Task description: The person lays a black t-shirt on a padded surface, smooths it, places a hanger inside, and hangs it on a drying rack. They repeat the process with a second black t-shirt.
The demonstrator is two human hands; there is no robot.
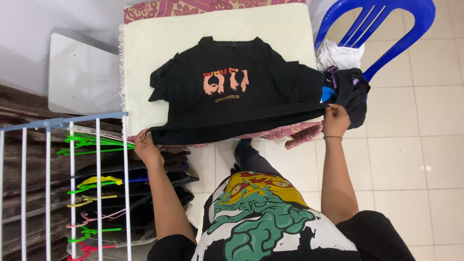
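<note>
A black T-shirt [241,92] with an orange and pink print lies face up on a cream cloth [159,43] that covers a table. My left hand [146,147] grips the shirt's bottom hem at its left corner. My right hand [335,121] grips the same hem at the right corner. The hem is stretched taut between both hands, lifted slightly over the table's near edge. The sleeves lie crumpled at each side.
A blue plastic chair [386,29] at the right holds a heap of white and dark clothes [345,67]. A white drying rack [72,159] stands at the left over garments on coloured hangers [92,186]. Pale floor tiles [415,145] spread to the right.
</note>
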